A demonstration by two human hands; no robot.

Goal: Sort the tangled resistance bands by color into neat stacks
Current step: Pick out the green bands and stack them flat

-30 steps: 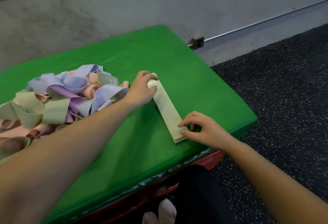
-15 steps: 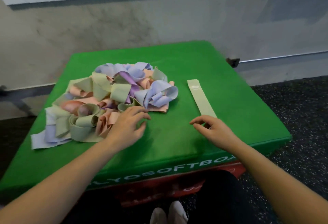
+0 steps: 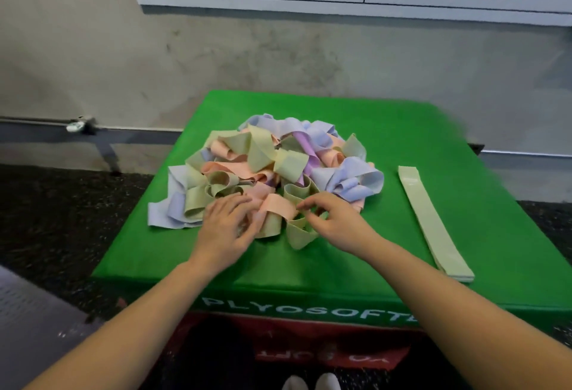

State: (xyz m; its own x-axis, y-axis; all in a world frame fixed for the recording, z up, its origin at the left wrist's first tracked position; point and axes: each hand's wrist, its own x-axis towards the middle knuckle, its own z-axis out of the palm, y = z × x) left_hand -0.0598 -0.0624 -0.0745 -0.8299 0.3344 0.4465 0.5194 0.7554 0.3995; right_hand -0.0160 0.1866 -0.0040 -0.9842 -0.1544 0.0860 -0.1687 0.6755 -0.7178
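Tangled bands [image 3: 266, 170] under both hands [image 3: 278, 225]

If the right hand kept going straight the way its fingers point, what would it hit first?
The right hand points up-left into the tangled pile; it would likely first meet the peach band beside the green loop under its fingers. Depth is uncertain.

Bands [image 3: 266, 170] matt, rubbery; flat green band [image 3: 430, 222] slightly glossy; box top [image 3: 464, 148] smooth vinyl.
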